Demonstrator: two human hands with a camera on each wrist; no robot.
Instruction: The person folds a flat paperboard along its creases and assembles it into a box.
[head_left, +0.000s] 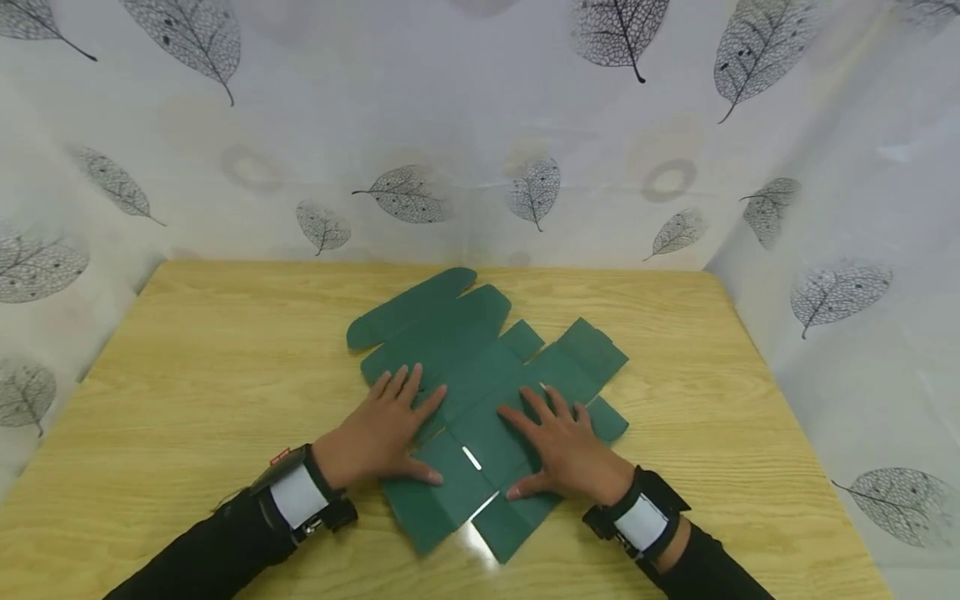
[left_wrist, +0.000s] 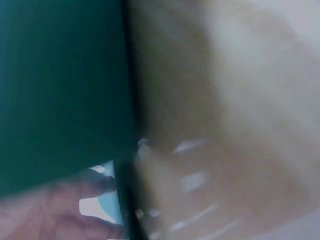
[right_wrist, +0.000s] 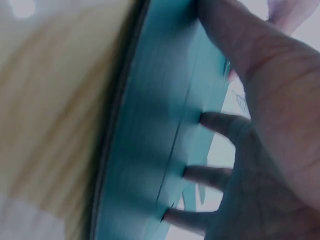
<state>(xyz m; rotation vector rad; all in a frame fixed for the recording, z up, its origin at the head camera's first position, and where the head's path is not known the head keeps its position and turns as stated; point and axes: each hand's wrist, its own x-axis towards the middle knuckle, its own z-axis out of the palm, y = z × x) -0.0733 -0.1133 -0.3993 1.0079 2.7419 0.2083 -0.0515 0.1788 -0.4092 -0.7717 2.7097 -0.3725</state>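
A flattened dark green cardboard box (head_left: 480, 371) lies unfolded at an angle on the wooden table, with creases, slits and rounded flaps. My left hand (head_left: 382, 429) rests with spread fingers on its left side, thumb toward the near panels. Spread over its right side is my right hand (head_left: 566, 450), palm down. In the right wrist view the fingertips (right_wrist: 212, 119) touch the creased green sheet (right_wrist: 145, 125). A green panel (left_wrist: 60, 90) fills much of the blurred left wrist view, hiding part of the left hand's fingers (left_wrist: 90, 185).
Light wood table (head_left: 225, 350) extends around the cardboard on both sides. A pale curtain with leaf prints (head_left: 465, 108) hangs along the back and sides. Both wrists wear black straps with cameras, such as the left strap (head_left: 300, 500). Light glints on the table near the front slit.
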